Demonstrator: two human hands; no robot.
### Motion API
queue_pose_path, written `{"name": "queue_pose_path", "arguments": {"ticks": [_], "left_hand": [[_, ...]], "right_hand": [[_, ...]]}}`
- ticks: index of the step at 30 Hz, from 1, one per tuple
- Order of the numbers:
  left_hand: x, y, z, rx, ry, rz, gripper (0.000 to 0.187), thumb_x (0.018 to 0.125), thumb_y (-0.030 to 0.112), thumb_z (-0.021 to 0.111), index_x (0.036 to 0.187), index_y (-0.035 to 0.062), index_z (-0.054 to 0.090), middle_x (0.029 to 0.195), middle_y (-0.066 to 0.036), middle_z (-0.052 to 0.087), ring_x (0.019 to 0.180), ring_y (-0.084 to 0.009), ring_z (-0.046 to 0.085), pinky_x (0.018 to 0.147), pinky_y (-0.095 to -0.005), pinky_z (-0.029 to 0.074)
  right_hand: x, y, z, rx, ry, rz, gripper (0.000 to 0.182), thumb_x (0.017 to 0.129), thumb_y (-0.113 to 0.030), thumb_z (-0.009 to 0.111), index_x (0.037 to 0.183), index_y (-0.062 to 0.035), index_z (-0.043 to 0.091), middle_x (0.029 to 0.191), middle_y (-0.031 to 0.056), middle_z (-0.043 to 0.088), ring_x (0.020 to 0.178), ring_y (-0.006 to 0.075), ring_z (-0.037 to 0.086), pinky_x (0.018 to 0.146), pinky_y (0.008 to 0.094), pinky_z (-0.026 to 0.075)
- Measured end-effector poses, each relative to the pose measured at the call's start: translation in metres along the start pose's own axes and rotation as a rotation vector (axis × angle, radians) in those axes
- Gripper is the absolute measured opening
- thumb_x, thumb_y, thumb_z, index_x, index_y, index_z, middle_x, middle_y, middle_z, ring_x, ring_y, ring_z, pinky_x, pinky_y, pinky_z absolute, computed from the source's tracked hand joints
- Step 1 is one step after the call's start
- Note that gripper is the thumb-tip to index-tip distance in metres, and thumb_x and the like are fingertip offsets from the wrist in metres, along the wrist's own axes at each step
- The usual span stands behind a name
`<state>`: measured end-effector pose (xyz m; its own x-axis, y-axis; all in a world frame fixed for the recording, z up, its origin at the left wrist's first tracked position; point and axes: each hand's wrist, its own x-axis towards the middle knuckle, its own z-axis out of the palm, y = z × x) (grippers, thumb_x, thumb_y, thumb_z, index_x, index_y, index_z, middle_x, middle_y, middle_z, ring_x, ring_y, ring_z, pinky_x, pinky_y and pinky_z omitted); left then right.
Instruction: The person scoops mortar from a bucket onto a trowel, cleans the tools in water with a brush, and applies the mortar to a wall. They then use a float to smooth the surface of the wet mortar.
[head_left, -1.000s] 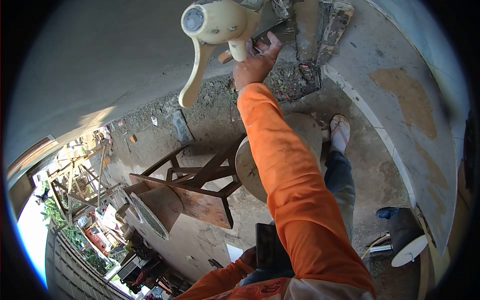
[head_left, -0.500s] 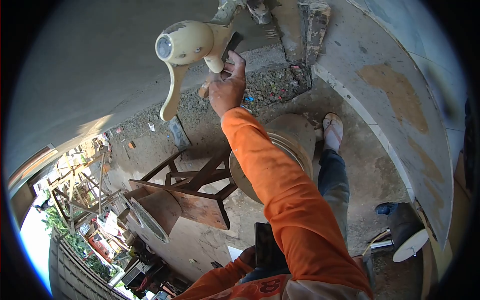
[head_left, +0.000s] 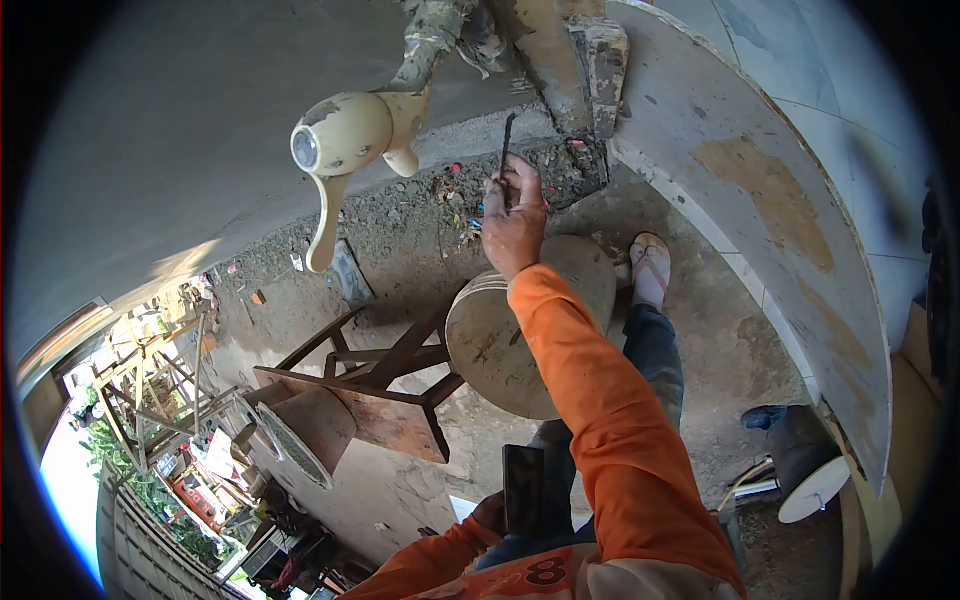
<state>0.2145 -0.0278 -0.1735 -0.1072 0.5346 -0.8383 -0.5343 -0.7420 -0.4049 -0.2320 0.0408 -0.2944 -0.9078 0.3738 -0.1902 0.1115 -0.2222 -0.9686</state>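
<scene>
My right hand (head_left: 513,222), in an orange sleeve, is closed round a thin dark-bladed hand tool (head_left: 508,140), seen nearly edge-on. The blade points up toward the foot of the grey plastered wall (head_left: 210,110), over a strip of rubble (head_left: 410,210). Below that wrist stands a drum-like container (head_left: 490,345) with a round, dirty top. My left hand (head_left: 488,513) is low near my body, beside a black rectangular object (head_left: 523,490) that partly covers it; its fingers are hidden.
A cream rounded fixture (head_left: 350,132) with a lever juts out at upper left. A wooden stool-like frame (head_left: 370,400) lies left of the drum. On the right stands a curved grey panel (head_left: 740,230) with brown patches. My sandalled foot (head_left: 650,268) is beside the drum.
My right hand has moved right and down, away from the cream fixture, and the tool has turned edge-on. The drum's top now shows more. My left hand stays low.
</scene>
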Motion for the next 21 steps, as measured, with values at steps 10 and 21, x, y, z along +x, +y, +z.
{"name": "queue_pose_path", "arguments": {"ticks": [10,21], "left_hand": [[0.025,-0.007,0.018,-0.047,0.027,-0.026,0.049,0.087,0.026,0.063,0.128,0.0028,0.05,0.122,-0.012,0.059,0.108,-0.0249,0.06,0.099,-0.0406,0.046],[0.043,-0.006,0.04,-0.011,0.09,0.005,0.05,0.086,0.025,0.065,0.128,0.0032,0.05,0.121,-0.012,0.06,0.107,-0.0246,0.06,0.098,-0.0404,0.047]], "right_hand": [[0.122,0.004,-0.069,-0.347,-0.16,-0.558,0.034,0.084,0.0,0.056,0.116,-0.0099,0.056,0.11,0.0126,0.062,0.097,0.0282,0.063,0.08,0.0332,0.051],[0.142,0.049,-0.073,-0.404,-0.212,-0.478,0.034,0.083,0.001,0.054,0.115,-0.0092,0.057,0.105,0.015,0.062,0.095,0.0318,0.061,0.081,0.0376,0.049]]}}
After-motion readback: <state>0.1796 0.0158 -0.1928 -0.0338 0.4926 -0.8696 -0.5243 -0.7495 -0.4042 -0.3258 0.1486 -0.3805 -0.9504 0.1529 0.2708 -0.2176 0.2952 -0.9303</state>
